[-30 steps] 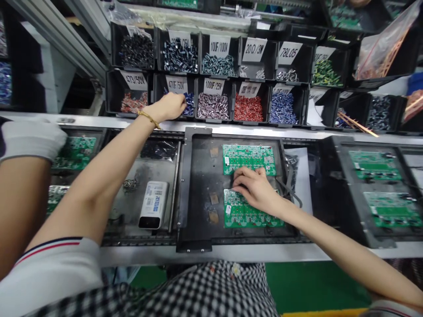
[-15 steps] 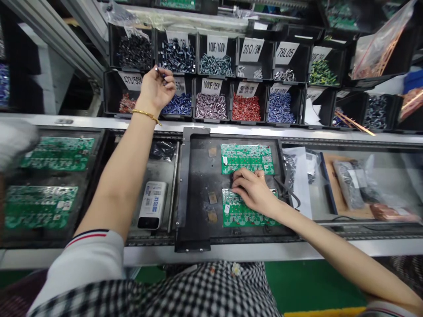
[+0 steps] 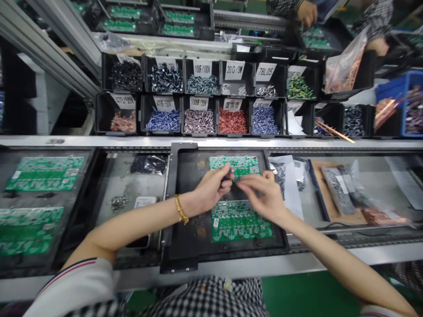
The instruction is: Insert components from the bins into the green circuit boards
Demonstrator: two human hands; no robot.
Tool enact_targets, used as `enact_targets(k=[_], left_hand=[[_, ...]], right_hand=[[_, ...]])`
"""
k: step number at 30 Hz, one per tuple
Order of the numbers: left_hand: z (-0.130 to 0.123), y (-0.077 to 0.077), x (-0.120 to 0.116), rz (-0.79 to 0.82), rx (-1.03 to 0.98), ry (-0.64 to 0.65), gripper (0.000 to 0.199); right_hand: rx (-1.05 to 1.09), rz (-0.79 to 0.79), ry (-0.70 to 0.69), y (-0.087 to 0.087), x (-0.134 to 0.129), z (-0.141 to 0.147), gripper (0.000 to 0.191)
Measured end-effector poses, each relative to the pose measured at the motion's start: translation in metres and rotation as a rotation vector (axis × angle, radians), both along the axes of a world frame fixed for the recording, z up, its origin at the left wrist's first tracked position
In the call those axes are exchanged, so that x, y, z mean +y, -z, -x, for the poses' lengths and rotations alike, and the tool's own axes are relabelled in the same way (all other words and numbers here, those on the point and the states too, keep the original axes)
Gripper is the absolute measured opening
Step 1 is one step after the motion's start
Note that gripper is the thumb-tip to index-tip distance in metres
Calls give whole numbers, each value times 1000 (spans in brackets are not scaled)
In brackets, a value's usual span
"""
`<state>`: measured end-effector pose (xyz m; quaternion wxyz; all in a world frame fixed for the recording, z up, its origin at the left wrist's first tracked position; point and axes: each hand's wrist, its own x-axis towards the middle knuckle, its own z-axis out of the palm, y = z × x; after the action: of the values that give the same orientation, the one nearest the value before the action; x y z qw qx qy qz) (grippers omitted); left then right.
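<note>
My left hand (image 3: 211,187) is closed around a few small dark-blue capacitors (image 3: 227,177), which peek out between thumb and fingers. Just to its right, my right hand (image 3: 266,196) has its thumb and forefinger pinched together; whatever is between the tips is too small to make out. Both hands hover over the gap between two green circuit boards in a black tray (image 3: 190,220). The upper circuit board (image 3: 239,163) is partly hidden by my fingers, while the lower circuit board (image 3: 243,226), with a white sticker, shows mostly uncovered.
Behind the rail stand two rows of black bins with labelled parts, such as blue capacitors (image 3: 163,119) and red ones (image 3: 233,121). Another tray with boards (image 3: 46,174) is at left. Bagged parts (image 3: 337,189) lie at right. A co-worker's hand (image 3: 307,13) shows at the top.
My left hand has come down from the bins to the tray, close to my right hand. My right hand has lifted its pinched fingers beside it. The view has shifted, showing more at the top.
</note>
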<state>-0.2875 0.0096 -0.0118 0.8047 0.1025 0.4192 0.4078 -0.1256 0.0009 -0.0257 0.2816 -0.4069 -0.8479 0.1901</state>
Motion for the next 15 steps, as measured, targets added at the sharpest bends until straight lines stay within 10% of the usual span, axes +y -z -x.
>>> enact_targets(k=[9,15], left_hand=[[-43,3,4,-52,34,-9,30],[-32,-6,-30,148,72,160,22]], right_hand=[[-125,-61,11,-29,35,-26,12],[-276,59,-78,-12,39,-32,15]])
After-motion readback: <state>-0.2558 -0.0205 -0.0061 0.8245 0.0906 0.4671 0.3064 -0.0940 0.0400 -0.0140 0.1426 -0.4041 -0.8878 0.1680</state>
